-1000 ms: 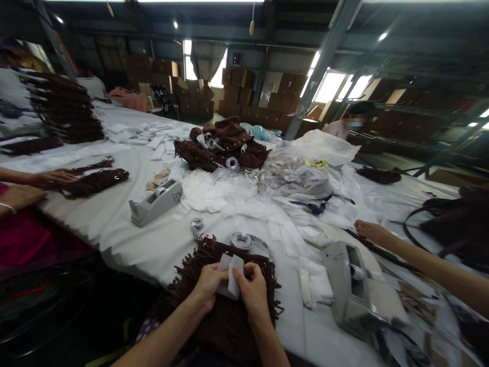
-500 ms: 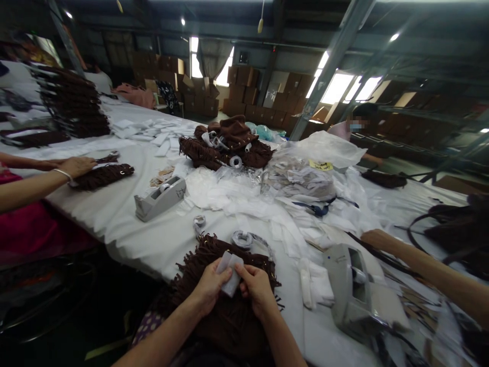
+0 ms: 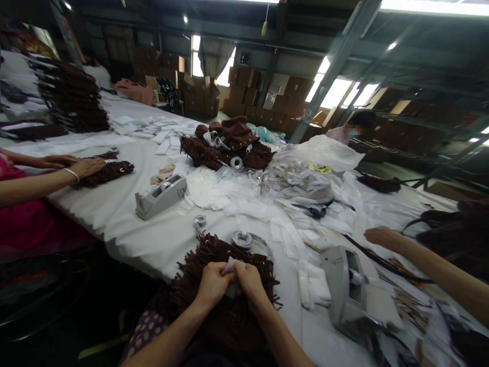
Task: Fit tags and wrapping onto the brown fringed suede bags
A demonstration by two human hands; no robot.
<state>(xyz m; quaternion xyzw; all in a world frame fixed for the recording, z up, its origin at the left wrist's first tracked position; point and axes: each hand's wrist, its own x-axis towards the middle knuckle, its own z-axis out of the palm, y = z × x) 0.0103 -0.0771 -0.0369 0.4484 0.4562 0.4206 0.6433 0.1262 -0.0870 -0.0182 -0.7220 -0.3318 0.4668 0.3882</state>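
A brown fringed bag (image 3: 229,326) with gold eyelets lies at the table's near edge, in front of my body. Above it, my left hand (image 3: 213,283) and my right hand (image 3: 249,280) pinch a small whitish translucent packet (image 3: 231,291) between them, their thumbs close together. The fingers cover most of the packet. Just beyond my hands, a wrapped grey coil (image 3: 242,240) rests at the bag's top edge, and a smaller wrapped end (image 3: 199,221) lies to its left.
Grey tape dispensers stand at left (image 3: 160,196) and right (image 3: 346,290). Brown bags (image 3: 229,142) are heaped mid-table near plastic wrapping (image 3: 301,178). A co-worker's hands (image 3: 87,167) press a fringed bag at left; another person's arm (image 3: 420,260) reaches in from the right.
My hands have drawn closer together over the packet, which is now bunched and more covered. The co-worker's hand at left has shifted slightly right along the bag.
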